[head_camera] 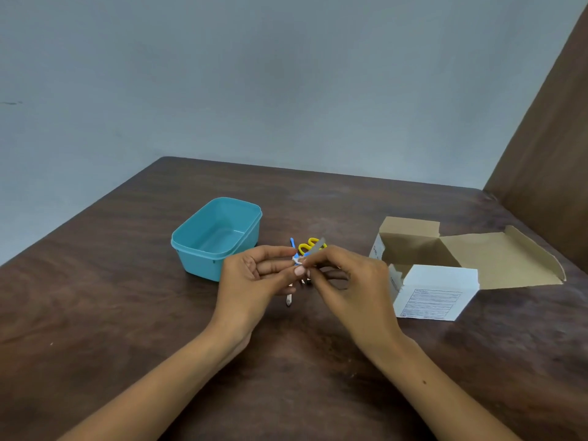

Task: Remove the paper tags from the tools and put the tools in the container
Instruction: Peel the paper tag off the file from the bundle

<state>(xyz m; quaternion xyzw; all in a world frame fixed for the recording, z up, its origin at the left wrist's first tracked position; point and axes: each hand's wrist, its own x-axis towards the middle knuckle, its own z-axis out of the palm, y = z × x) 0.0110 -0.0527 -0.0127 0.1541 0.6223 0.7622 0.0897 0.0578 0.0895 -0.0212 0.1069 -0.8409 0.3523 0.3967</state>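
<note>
Two hands meet above the counter (127, 281): the left hand (254, 275) and right hand (346, 275) both pinch a small paper-tagged tool (299, 261). One empty teal container (191, 249) sits just left. One opened cardboard box (445, 281) carries print too small to read.

Teal container (216, 237) on dark brown wood-grain worktop (127, 313); scissors (310, 245) with yellow handles; blue tool (292, 242); white paper tag (297, 259); box (445, 268) white outside, tan inside; grey-blue wall (254, 74).
</note>
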